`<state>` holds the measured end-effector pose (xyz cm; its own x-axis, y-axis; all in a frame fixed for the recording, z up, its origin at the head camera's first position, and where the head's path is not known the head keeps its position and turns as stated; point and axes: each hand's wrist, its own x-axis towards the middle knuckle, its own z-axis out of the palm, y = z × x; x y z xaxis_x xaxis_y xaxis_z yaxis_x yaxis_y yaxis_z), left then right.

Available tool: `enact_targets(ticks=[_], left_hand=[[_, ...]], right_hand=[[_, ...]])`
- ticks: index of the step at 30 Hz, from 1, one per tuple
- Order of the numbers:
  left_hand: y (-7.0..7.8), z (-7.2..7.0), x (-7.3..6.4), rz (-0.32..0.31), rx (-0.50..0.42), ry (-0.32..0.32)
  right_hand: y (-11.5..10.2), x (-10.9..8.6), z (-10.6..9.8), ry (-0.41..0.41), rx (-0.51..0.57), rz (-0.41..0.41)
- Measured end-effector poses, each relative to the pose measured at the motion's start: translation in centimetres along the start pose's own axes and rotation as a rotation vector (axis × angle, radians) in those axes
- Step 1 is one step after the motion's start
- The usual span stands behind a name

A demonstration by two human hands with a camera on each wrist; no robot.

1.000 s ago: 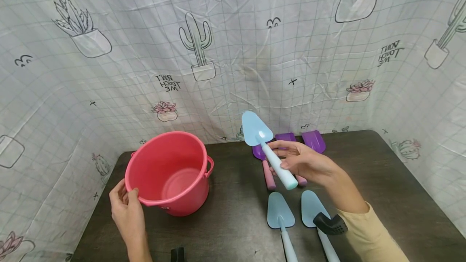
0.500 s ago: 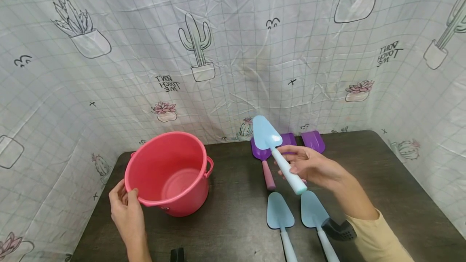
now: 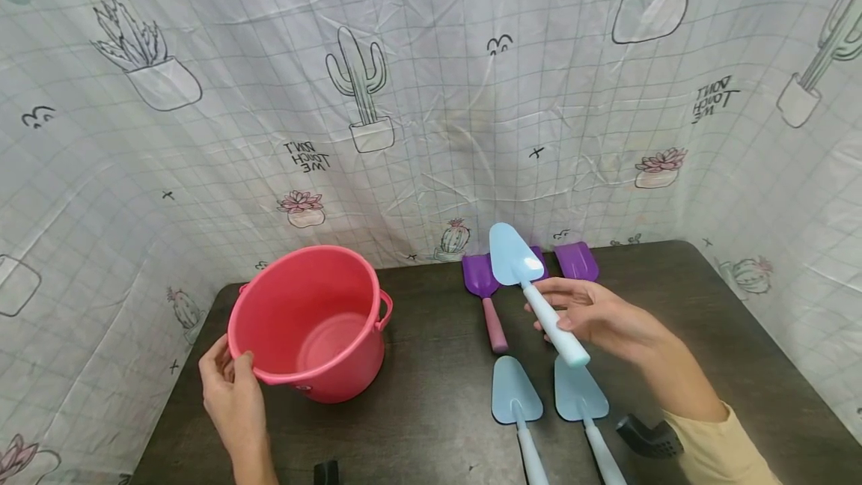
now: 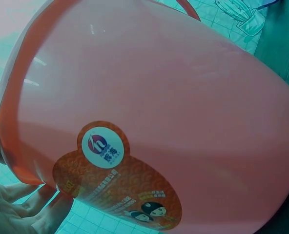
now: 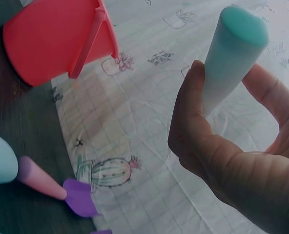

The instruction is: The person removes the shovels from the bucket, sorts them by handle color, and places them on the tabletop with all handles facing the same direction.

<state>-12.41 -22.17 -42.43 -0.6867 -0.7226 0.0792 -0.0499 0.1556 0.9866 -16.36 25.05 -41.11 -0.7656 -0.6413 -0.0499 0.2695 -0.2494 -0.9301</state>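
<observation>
At the left of the head view my left hand grips the rim of a red plastic bucket, thumb at the edge. The bucket tilts towards me, its inside showing nothing. The left wrist view is filled by the bucket's wall with a printed label. My right hand holds a light blue toy trowel by its handle, raised above the table, blade pointing away. Two similar trowels, one left and one right, lie on the table below it.
Along the back of the dark table lie purple shovels: one with a pink handle, one mostly hidden behind the raised trowel, and one at the right. A patterned white cloth encloses the table's back and sides.
My right hand has moved right and slightly nearer to me with the trowel, uncovering more of the left purple shovel. My left hand and the bucket stay put.
</observation>
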Motion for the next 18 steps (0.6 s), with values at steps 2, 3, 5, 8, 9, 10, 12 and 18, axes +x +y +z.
enact_targets(ticks=[2, 3, 5, 8, 9, 10, 12, 18], left_hand=[[0.0, 0.0, 0.0, 0.003, 0.000, -0.002], [0.0, 0.0, 0.0, 0.005, 0.000, -0.002], [-0.1, 0.0, -0.1, 0.005, -0.001, -0.002], [-0.1, 0.0, -0.1, 0.005, -0.005, -0.002], [-0.1, 0.1, -0.1, 0.004, -0.005, -0.002], [-0.1, 0.1, -0.1, 0.002, -0.005, -0.002], [-0.1, 0.0, -0.1, -0.002, -0.003, -0.002], [0.0, -0.1, 0.0, -0.018, -0.002, -0.009]], right_hand=[[0.1, -0.4, -0.2, 0.011, 0.007, 0.006], [0.1, -0.6, -0.4, 0.014, 0.011, 0.009], [0.2, -1.1, -0.7, 0.018, 0.024, 0.011], [0.5, -1.7, -1.1, 0.015, 0.024, 0.006], [0.6, -1.9, -1.3, 0.017, 0.018, 0.004], [0.7, -2.1, -1.4, 0.019, 0.009, 0.003], [1.0, -2.6, -1.8, 0.028, -0.014, 0.002], [1.4, -4.2, -2.9, 0.073, -0.042, 0.024]])
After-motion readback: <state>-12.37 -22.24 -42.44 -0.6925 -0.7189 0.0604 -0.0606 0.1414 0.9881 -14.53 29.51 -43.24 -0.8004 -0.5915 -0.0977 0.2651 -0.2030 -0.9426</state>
